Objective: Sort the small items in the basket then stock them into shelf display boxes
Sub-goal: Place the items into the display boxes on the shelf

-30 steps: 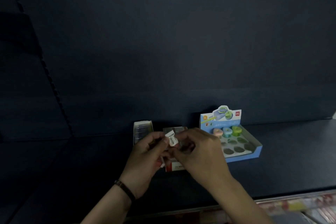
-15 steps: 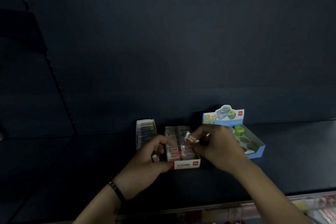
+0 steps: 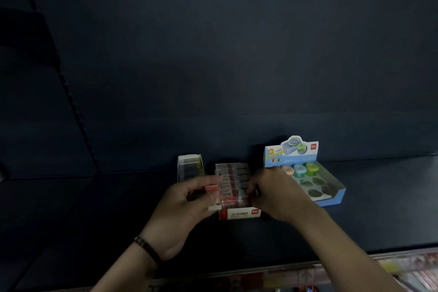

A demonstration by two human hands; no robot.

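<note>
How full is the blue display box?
Mostly empty: blue box holds three sharpeners in its back row; the visible slots in front are bare.

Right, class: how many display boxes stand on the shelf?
3: a small pale box at left, the red-fronted box in the middle, the blue box at right. Others could lie out of view.

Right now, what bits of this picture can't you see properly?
All from the head view:
- What the right hand pinches, if anything: hidden by its own fingers.
- Print on the red box: too small and blurred.
- Contents of the small left box: too dark.
- Goods at the bottom right: blurred, cut off by the bottom edge.
- Label of the small pack in the left hand: blurred.
</note>
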